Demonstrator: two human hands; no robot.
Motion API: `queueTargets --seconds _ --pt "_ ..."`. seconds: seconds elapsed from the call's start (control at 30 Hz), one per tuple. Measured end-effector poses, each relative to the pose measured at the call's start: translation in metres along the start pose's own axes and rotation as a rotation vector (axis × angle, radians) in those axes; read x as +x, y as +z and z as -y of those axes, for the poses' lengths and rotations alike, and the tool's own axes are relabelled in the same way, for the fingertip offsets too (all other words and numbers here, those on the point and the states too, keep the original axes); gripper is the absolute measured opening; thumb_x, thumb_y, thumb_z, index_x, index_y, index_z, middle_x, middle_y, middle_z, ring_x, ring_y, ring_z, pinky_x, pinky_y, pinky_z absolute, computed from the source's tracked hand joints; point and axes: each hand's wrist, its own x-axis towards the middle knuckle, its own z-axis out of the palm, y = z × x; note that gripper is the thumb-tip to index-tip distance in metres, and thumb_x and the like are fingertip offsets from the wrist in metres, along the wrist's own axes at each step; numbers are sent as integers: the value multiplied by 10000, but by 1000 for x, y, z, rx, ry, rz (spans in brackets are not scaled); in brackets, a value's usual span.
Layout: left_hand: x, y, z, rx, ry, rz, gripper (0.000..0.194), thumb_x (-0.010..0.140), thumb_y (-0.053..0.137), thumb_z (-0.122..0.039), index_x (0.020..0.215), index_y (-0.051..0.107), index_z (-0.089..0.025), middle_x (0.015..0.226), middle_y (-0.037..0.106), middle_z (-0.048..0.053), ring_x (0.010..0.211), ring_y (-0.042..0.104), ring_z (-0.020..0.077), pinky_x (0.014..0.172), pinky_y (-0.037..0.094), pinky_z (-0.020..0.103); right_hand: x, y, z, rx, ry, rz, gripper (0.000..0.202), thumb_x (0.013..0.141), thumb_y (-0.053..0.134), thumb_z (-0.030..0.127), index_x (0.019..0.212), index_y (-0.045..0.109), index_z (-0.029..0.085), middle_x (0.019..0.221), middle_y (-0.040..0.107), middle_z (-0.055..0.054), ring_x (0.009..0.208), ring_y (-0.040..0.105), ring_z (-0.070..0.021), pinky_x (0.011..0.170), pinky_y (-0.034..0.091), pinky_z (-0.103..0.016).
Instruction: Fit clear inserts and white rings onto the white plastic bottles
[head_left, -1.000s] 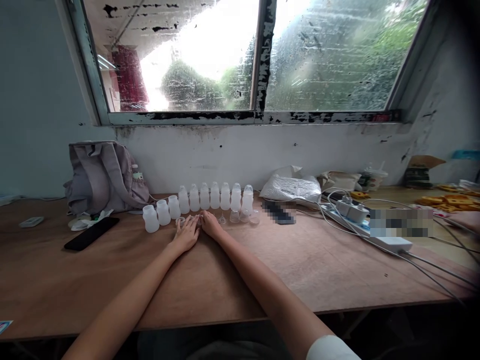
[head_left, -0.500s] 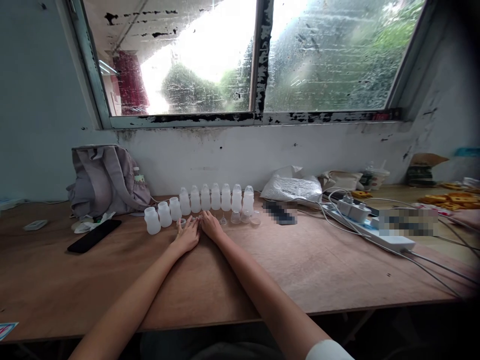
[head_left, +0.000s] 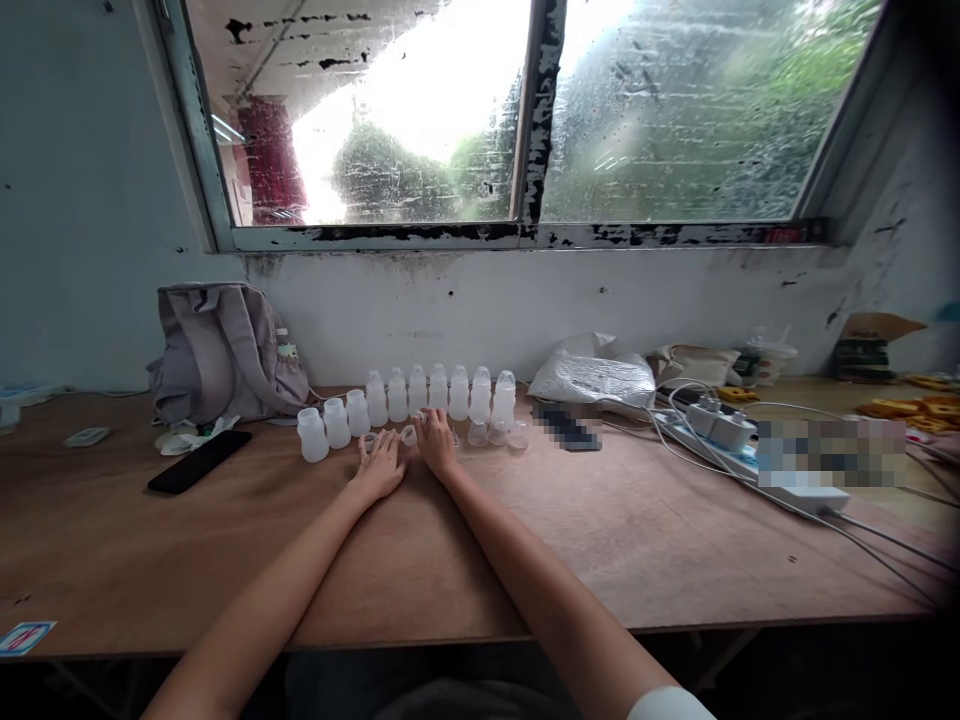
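Observation:
Several frosted bottles stand in a row, the three leftmost, such as one white bottle [head_left: 313, 436], open at the top, the others, such as one capped bottle [head_left: 504, 400], with clear domed tops. My left hand [head_left: 381, 465] rests on the table just in front of the row, fingers spread, beside a small clear ring [head_left: 370, 441]. Another clear ring [head_left: 409, 436] lies between my hands. My right hand [head_left: 436, 440] is close to the middle bottles, its fingers bent around something small and pale that I cannot make out. Clear domed caps [head_left: 478, 433] sit to its right.
Left of the bottles are a grey backpack [head_left: 217, 350], a black phone [head_left: 199, 462] and crumpled tissue. At the right lie a silvery bag [head_left: 595, 378], a power strip [head_left: 806, 492] with cables, and yellow parts [head_left: 915, 408]. The table's front edge is near my forearms.
My right hand has moved away from my left hand, to the right and towards the bottles, and a clear ring now shows between them. The whole view has shifted slightly.

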Motion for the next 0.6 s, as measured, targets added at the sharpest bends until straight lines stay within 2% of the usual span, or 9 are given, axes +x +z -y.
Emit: queueTargets --seconds 0.1,0.2,0.37,0.47,0.6 --pt "1 -1 0 -5 14 -36 494 827 314 -401 1285 313 -214 1360 307 79 1258 206 270 989 63 577 1 -1 -2 22 34 -84 299 865 345 314 1081 462 143 1023 503 -112 822 532 -173 728 405 -273" --pt "7 -1 -2 7 57 -104 461 824 348 -374 1270 325 -261 1347 325 66 1245 233 257 999 78 553 2 -2 -6 -13 -8 -156 301 849 383 276 1103 456 130 1007 540 -110 937 487 -197 823 357 -301" --pt "25 3 -4 6 101 -101 413 821 380 -379 1229 362 -323 1325 352 39 1232 258 241 998 89 546 4 -7 -17 -119 -114 -157 266 826 431 235 1072 489 149 1006 580 -88 973 462 -206 840 318 -317" --pt "32 6 -5 -3 92 -84 362 813 397 -403 1164 427 -321 1321 359 39 1233 253 245 983 104 564 5 -11 -22 -166 -84 -185 262 830 420 226 1073 485 153 1016 583 -82 968 465 -206 829 312 -316" --pt "31 7 -4 0 29 -146 276 825 376 -391 1020 521 -261 1272 412 51 1206 289 233 995 130 522 6 -15 -25 -228 -49 -145 279 841 402 242 1097 474 160 1022 587 -82 971 465 -208 822 297 -318"
